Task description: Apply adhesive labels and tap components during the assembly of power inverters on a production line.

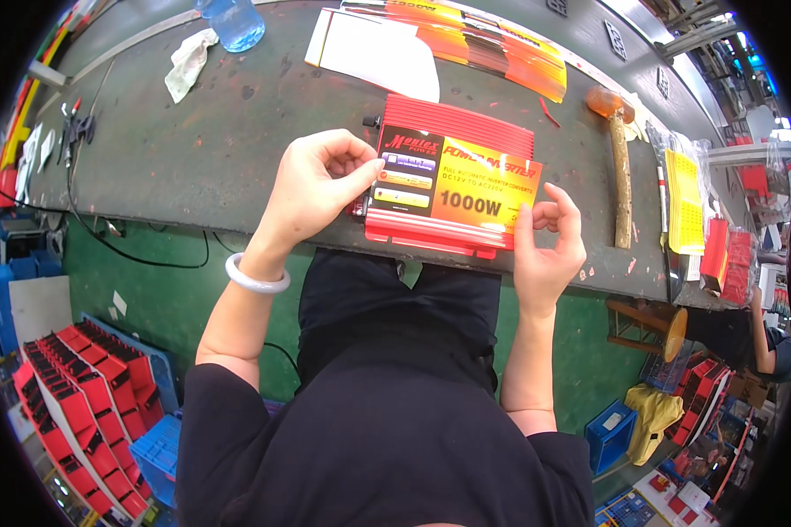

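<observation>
A red ribbed metal power inverter rests on the dark bench in front of me, near its front edge. Over its top face lies a yellow, orange and black label, whose right edge reaches past the casing. My left hand is closed at the label's left edge, its thumb against the border and the other fingers curled. At the lower right corner my right hand pinches the label, thumb at the edge. Whether the label's underside sticks to the casing is hidden.
Beyond the inverter lie label sheets and a white sheet. A mallet lies to the right, beside yellow sheets. A water bottle and crumpled tissue sit far left. Red casings stand stacked lower left.
</observation>
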### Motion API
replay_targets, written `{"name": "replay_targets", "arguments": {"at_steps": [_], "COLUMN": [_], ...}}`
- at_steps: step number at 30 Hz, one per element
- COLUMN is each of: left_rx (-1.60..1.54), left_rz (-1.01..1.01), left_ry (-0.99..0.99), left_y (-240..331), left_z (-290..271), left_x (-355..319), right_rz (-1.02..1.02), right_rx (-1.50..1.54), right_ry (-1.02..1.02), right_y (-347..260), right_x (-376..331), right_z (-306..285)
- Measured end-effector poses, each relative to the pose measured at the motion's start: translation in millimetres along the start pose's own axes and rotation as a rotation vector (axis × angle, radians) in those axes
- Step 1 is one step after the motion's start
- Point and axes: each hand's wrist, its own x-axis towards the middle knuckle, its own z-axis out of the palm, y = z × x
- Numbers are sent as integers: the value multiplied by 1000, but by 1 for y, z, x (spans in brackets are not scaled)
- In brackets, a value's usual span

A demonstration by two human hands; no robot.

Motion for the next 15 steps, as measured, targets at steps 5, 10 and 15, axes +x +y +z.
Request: {"name": "replay_targets", "arguments": {"at_steps": [5,10,15], "left_rx": [88,300,367], "left_rz": [124,224,240], "left_ry": [67,197,216], "left_y": [8,16,19], "left_z": [5,13,15], "left_x": [-3,-8,-7], "right_rz": [-72,-158,-184], "right_rx": [-103,-270,-348], "right_ry": [21,25,30], "right_y": [4,-2,-7], "right_x": [-2,3,7], "right_z": [1,-4,-5]}}
